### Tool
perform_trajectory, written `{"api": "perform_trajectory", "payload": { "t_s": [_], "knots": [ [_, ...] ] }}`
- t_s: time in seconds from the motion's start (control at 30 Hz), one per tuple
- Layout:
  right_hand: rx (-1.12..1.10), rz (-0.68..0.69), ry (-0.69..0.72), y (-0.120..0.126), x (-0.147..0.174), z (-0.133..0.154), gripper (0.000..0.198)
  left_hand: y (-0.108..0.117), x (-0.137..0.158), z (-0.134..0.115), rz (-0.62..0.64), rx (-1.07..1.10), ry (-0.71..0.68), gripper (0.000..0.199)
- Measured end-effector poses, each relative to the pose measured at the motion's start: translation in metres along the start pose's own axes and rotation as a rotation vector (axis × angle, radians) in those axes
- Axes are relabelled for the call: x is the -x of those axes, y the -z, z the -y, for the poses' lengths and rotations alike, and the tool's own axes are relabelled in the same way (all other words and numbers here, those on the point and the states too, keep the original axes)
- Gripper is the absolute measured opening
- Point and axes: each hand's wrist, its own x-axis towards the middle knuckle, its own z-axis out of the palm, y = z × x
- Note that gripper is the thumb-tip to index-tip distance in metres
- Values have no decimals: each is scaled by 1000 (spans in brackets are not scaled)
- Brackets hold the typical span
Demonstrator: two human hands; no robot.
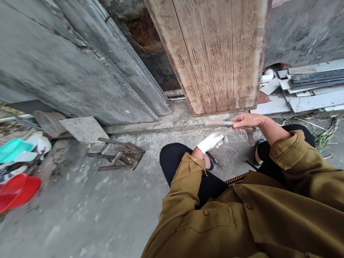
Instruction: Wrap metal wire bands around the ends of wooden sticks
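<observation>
My right hand is bare and wrapped round a tool with a pale, motion-blurred tube pointing left and a ringed metal collar. A brownish, handle-like piece hangs below that hand; I cannot tell the tool's exact kind. To the left and slightly lower, my left hand wears a white glove. Its fingers are loosely bent and apart, with nothing visible in them. Between my feet, a thin red-and-dark stick-like tool lies on the concrete. Directly ahead leans a worn plank door panel, its brown surface streaked and scraped.
A small wooden stool lies tipped on the concrete floor to my left. Beyond it are a red basin, a teal basin and a board. Stacked boards and tiles sit at the right by the wall.
</observation>
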Motion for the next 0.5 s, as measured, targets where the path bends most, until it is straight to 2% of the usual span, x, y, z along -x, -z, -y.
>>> {"api": "perform_trajectory", "payload": {
  "t_s": [0.03,0.1,0.17,0.2,0.23,0.27,0.33,0.4,0.43,0.47,0.5],
  "knots": [
    [12,-170,-16,4,-1,-1,40,-1,1,1,13,4,11,31],
    [139,-446,-135,8,-6,-6,34,-2,2,3,56,0,44,33],
    [413,-572,-294,5,-16,-12,29,-2,3,2,102,-12,69,33],
    [574,-565,-356,2,-20,-15,26,-2,4,1,118,-20,75,33],
    [719,-506,-399,-3,-24,-18,24,-2,3,0,120,-27,73,32],
    [818,-392,-429,-8,-28,-21,22,-1,3,-1,112,-32,62,31],
    [818,-39,-475,-17,-31,-24,20,0,2,-2,79,-39,31,30],
    [588,340,-470,-22,-28,-23,26,2,1,-3,58,-40,7,31],
    [436,482,-434,-22,-25,-21,32,3,1,-3,56,-39,2,30],
    [291,563,-375,-20,-21,-18,38,3,2,-3,57,-36,0,30],
    [167,573,-293,-16,-16,-15,43,3,2,-3,55,-32,-3,30]
  ]
}}
